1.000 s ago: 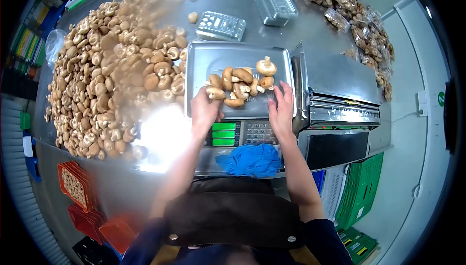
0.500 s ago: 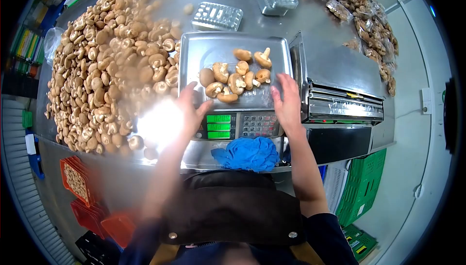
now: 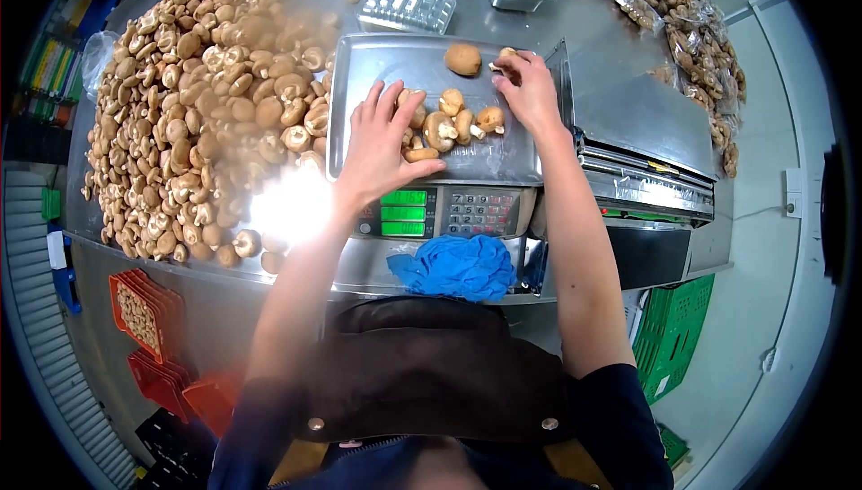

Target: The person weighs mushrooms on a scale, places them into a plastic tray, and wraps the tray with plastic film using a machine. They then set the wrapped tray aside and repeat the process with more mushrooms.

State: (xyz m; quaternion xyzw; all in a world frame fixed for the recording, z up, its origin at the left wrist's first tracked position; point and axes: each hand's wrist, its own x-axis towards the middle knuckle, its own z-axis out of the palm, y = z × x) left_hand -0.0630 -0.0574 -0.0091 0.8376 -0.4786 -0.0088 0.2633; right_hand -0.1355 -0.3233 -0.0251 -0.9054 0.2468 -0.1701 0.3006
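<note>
Several brown mushrooms (image 3: 439,131) lie on the metal tray (image 3: 359,52) of a weighing scale with green displays. My left hand (image 3: 382,144) is over the tray's left part, fingers spread, partly covering the mushrooms beneath it. At the tray's upper right, my right hand (image 3: 530,91) pinches a mushroom (image 3: 507,53) between thumb and fingers, its cap partly hidden. A single mushroom (image 3: 463,59) lies near the tray's far edge, between the two hands.
A large mushroom pile (image 3: 180,122) covers the left. Clear plastic trays (image 3: 407,7) stand behind the scale, bagged mushrooms (image 3: 709,68) at the far right. A wrapping machine (image 3: 642,176) adjoins the scale on the right. Crumpled blue cloth (image 3: 458,267) lies in front.
My left hand has moved inward over the mushrooms. My right hand has reached up the tray and taken hold of the mushroom at the upper right.
</note>
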